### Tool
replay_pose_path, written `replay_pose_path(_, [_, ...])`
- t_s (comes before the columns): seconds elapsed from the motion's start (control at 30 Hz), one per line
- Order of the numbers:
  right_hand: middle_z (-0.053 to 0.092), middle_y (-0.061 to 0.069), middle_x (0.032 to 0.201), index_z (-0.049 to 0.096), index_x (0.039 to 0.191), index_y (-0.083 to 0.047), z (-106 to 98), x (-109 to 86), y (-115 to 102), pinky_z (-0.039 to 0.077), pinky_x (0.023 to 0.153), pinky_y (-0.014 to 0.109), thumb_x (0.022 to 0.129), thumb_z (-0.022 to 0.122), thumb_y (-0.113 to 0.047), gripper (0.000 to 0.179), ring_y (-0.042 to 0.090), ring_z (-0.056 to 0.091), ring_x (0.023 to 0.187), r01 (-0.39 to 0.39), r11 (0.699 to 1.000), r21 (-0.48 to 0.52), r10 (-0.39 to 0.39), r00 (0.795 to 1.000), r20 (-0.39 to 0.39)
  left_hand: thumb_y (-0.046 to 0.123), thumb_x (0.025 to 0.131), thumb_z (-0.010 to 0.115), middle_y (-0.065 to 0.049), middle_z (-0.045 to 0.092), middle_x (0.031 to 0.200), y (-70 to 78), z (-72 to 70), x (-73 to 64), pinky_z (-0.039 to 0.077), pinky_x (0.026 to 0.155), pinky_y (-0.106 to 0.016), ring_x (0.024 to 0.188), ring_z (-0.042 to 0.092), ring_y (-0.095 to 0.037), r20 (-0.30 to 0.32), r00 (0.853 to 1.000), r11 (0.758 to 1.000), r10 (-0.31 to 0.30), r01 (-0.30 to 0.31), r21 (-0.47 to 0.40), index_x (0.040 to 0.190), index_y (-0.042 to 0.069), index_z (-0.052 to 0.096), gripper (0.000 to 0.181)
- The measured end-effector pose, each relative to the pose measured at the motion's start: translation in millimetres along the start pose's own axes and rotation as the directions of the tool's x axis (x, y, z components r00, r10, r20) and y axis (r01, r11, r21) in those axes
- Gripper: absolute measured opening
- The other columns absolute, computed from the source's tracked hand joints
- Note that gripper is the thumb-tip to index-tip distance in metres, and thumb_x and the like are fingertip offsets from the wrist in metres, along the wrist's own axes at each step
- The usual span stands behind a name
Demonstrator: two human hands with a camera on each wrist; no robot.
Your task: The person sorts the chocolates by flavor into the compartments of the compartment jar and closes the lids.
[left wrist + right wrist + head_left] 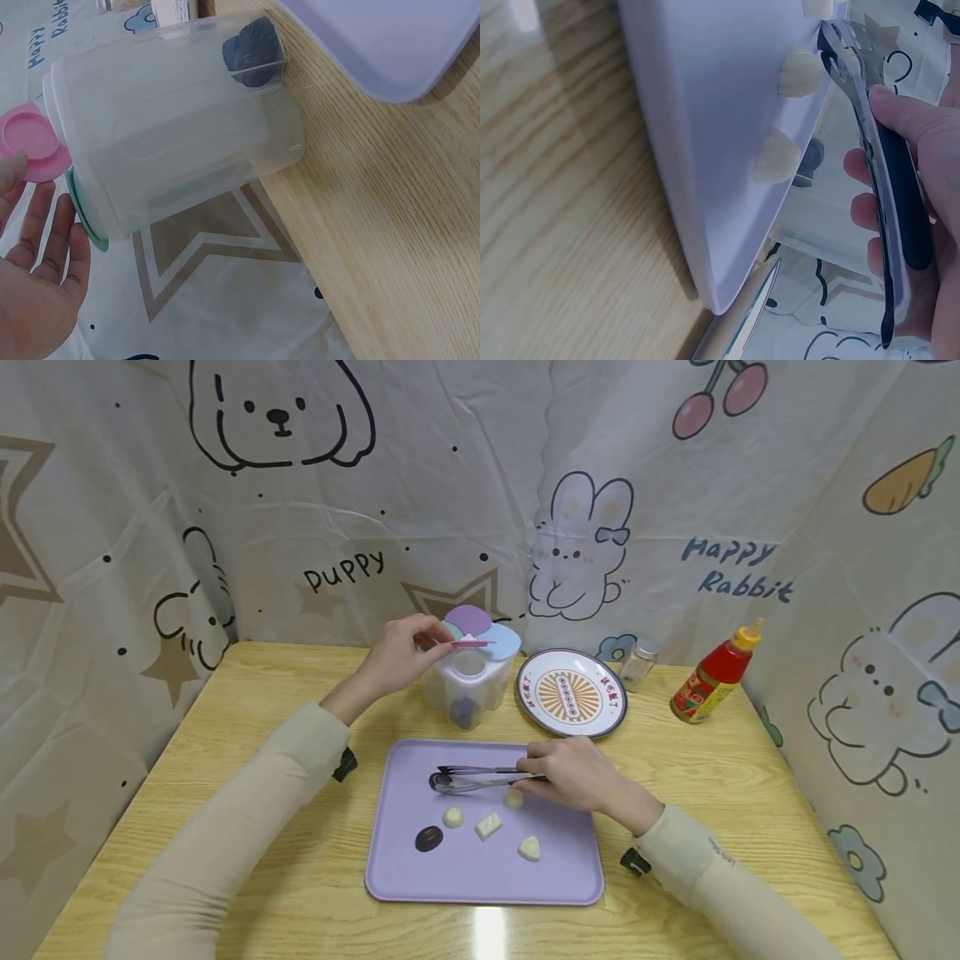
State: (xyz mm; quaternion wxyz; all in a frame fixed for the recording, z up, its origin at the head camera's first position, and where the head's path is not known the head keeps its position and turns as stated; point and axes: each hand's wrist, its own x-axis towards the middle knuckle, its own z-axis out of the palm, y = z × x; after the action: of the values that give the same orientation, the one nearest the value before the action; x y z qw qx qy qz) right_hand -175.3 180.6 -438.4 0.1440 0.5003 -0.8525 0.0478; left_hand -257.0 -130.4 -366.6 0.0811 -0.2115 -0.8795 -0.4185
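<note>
Head view: the plate (572,694) sits between the container (491,683) and shaker (639,665).

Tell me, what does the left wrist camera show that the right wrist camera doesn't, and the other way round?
Only the left wrist view shows the pink lid, pinched by the left grip, and the green lid.
Only the right wrist view shows the tongs, held in the right grip, and pale pieces on the tray.
Both share the purple tray, wooden table and printed curtain.
</note>
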Motion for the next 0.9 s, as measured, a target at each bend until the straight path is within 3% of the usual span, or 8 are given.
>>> replay_pose_path(0.33, [0.060,-0.009,0.075,0.072,0.083,-0.023,-3.6,-8.0,5.9,0.035,0.049,0.020,0.090,0.084,-0.036,0.019,0.003,0.046,0.057,-0.006,1.000,0.009,0.007,0.999,-0.050,0.014,0.100,0.073,-0.013,0.075,0.111,0.6,0.9,0.1,0.058,0.088,-0.039,0.097,0.071,-0.027,-0.005,1.000,1.000,-0.009,0.009,-0.006,0.108,0.005,0.075,0.012])
replay_pose_path(0.9, [0.059,-0.009,0.073,0.068,0.079,-0.024,-3.3,-9.7,8.2,0.033,0.049,0.019,0.092,0.081,-0.038,0.023,0.002,0.044,0.056,-0.013,1.000,0.007,0.013,1.000,-0.010,0.014,0.100,0.073,-0.014,0.076,0.110,0.4,0.9,0.2,0.057,0.087,-0.038,0.097,0.071,-0.027,-0.009,1.000,1.000,-0.008,0.008,-0.012,0.109,0.005,0.075,0.012])
